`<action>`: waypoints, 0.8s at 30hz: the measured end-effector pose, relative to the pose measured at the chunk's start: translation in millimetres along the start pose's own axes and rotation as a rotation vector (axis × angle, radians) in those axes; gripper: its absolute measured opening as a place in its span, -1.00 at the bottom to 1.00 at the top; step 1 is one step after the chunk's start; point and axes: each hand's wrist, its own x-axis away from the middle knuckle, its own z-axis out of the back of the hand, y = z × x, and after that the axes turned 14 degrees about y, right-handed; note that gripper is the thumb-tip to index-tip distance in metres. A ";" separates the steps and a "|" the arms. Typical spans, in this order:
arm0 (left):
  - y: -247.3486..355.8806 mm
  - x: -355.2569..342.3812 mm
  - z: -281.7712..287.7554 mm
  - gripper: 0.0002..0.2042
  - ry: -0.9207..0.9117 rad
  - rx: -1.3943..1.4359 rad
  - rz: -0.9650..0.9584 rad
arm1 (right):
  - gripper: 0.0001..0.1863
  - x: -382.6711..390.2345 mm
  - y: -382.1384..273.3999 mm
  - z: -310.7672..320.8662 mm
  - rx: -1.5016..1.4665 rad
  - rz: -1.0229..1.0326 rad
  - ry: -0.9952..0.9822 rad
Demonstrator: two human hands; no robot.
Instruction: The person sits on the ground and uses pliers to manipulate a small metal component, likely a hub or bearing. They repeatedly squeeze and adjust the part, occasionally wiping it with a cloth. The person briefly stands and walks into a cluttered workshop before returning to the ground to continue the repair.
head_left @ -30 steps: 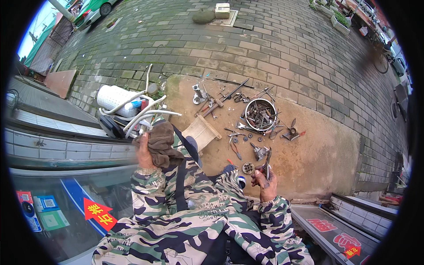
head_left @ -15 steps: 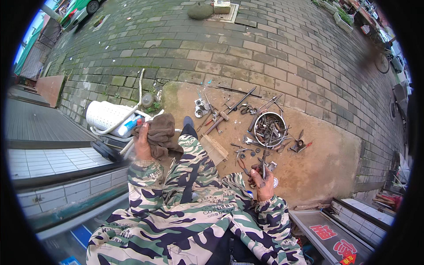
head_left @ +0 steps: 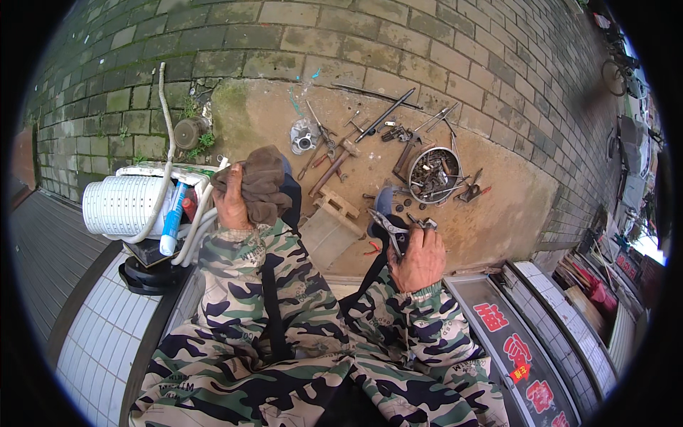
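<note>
In my left hand (head_left: 232,202) is a crumpled brown rag (head_left: 265,182), bunched between thumb and fingers over my left knee. My right hand (head_left: 421,260), back upward, is closed around grey metal pliers (head_left: 390,226). Their jaws point forward and left; the fingertips are partly hidden. Another small metal piece shows at the front of this hand, too small to name. Just beyond it stands a round metal bowl (head_left: 410,173) filled with small metal parts. A hammer (head_left: 348,148) lies on the ground ahead, beside long-handled tools and a silver cast metal part (head_left: 304,135).
A flat board with a wooden edge (head_left: 329,229) lies between my feet. Left of me are a white perforated basket (head_left: 121,205), a blue-and-white tube (head_left: 172,220) and a bent pale pipe (head_left: 166,128). A dark sign panel (head_left: 506,334) with red characters stands at right.
My view has tilted down and shifted. My right hand has turned back upward, with the pliers now showing. My left hand still holds the rag.
</note>
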 end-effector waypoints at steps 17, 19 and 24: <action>-147.3 -188.0 -18.9 -0.55 0.154 0.079 -0.177 | -0.55 -163.1 79.4 -302.6 -0.340 0.111 0.034; -152.6 -181.4 -33.4 -0.49 0.175 0.134 -0.206 | -0.57 -171.5 79.5 -307.5 -0.329 0.122 0.061; -161.6 -165.9 -32.8 -0.32 -0.241 0.129 -0.069 | -0.55 -159.1 69.4 -315.7 -0.290 0.104 0.220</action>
